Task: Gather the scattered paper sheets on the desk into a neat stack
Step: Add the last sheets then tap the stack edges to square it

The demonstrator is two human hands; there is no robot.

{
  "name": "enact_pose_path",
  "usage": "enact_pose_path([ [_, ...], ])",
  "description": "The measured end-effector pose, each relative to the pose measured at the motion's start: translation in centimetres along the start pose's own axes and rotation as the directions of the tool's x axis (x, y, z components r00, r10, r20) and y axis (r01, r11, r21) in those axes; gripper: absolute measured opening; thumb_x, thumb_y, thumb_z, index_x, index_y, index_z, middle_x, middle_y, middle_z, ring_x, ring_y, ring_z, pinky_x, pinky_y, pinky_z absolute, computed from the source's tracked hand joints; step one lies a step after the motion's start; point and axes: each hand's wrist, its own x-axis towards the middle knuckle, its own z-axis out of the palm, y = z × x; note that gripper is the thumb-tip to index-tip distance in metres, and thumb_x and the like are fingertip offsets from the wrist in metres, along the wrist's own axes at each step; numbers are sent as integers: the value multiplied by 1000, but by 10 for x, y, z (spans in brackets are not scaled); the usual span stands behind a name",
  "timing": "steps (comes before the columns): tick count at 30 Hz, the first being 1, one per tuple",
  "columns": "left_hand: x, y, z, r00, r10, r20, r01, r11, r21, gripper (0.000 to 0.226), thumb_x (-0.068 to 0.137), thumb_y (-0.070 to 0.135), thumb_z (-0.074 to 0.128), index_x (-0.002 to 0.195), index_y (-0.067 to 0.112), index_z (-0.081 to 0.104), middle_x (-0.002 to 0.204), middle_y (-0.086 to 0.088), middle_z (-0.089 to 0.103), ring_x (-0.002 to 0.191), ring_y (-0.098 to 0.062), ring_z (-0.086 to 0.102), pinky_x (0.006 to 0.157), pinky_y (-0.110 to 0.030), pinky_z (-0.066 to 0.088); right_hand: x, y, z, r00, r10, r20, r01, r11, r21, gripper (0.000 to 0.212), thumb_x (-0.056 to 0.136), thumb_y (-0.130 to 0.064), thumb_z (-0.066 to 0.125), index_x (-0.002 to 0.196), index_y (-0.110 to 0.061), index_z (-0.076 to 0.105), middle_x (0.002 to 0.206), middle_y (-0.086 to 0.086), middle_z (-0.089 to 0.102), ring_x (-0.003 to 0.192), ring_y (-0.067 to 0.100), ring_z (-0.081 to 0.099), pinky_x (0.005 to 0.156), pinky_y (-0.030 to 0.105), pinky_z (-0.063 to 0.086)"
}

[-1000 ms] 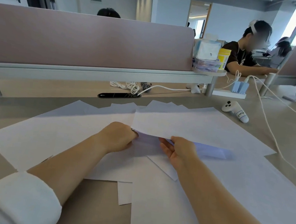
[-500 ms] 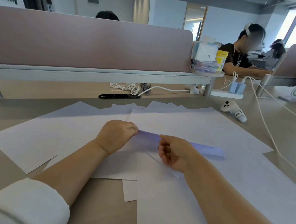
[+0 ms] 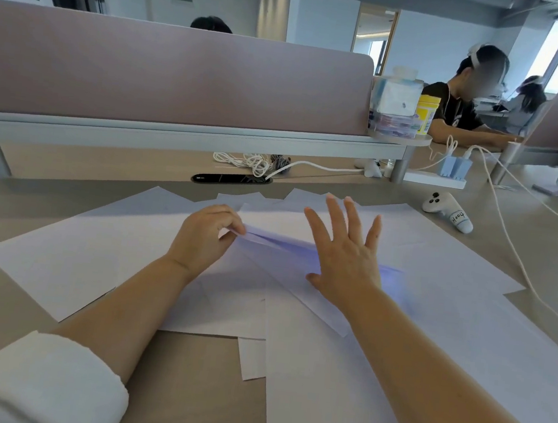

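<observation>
Several white paper sheets [image 3: 73,258] lie fanned and overlapping across the beige desk [image 3: 10,331]. My left hand [image 3: 204,234] pinches the near left edge of one or two lifted sheets [image 3: 439,242] in the middle of the spread. My right hand [image 3: 345,252] hovers just to the right of it, fingers spread and stretched forward above those lifted sheets, holding nothing. One long sheet [image 3: 321,388] reaches toward the desk's near edge between my forearms.
A mauve partition [image 3: 168,72] walls off the back of the desk. A white controller [image 3: 449,212], a power strip [image 3: 436,179] and white cables [image 3: 514,256] lie at the right. A tissue pack and a yellow tub [image 3: 427,113] stand on a small shelf. A person sits beyond.
My right hand has let go of the sheet edge, opened and reached forward over the lifted sheets. My left hand keeps its pinch in nearly the same spot.
</observation>
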Motion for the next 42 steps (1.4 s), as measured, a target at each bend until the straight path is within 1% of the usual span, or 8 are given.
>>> enact_pose_path([
  [5,-1,6,-4,991,-134,-19,130,981,-145,25,73,-14,67,71,11,67,84,3,62,94,-9,57,82,-6,38,5,1,8,996,43,78,-49,995,85,64,88,-8,49,144,-18,20,149,5,27,138,27,24,114,43,19],
  [9,0,8,-7,963,-267,-29,252,935,-248,43,76,-11,65,66,30,53,82,13,56,100,-18,57,81,-2,36,5,5,6,991,47,127,-62,991,119,40,86,2,46,122,-15,43,119,4,55,110,25,51,75,29,39],
  [13,4,9,-4,884,-441,-155,421,895,-149,19,79,2,68,94,6,58,115,-7,48,117,-25,45,92,-10,28,5,5,-9,985,151,81,-157,984,86,38,86,3,48,120,-15,45,107,6,61,98,26,58,65,29,36],
  [20,13,15,0,475,-808,348,879,426,-212,60,94,19,51,146,15,22,141,-14,40,120,-30,46,88,-31,37,-1,-21,-16,999,-35,22,33,997,76,95,88,2,44,145,-39,-21,150,7,20,107,26,52,66,31,41],
  [23,15,13,-1,395,-827,399,905,276,-323,51,88,8,42,138,12,33,99,-13,52,78,-23,51,64,-28,36,1,-30,-4,970,-127,208,113,990,81,71,93,-6,40,148,-36,7,152,7,17,120,28,43,80,34,44],
  [27,20,16,-3,248,-856,453,824,-59,-564,15,88,3,41,102,5,46,89,-11,44,80,-24,53,60,-29,44,-1,-34,4,959,-140,246,101,981,166,38,98,-34,35,134,-20,39,132,0,48,121,24,40,84,35,42],
  [30,20,18,-3,233,-830,507,784,-148,-603,18,89,6,43,107,4,45,96,-14,43,72,-25,54,61,-32,46,0,-36,6,959,-133,249,95,982,162,48,97,-50,32,132,-20,41,130,0,51,121,24,42,85,34,41],
  [42,23,34,0,224,-826,517,817,-131,-562,24,89,24,55,106,9,46,89,-10,42,65,-21,46,55,-29,40,1,-34,5,982,-110,155,89,986,138,51,92,-5,42,140,-16,28,120,6,55,108,27,55,71,32,41],
])
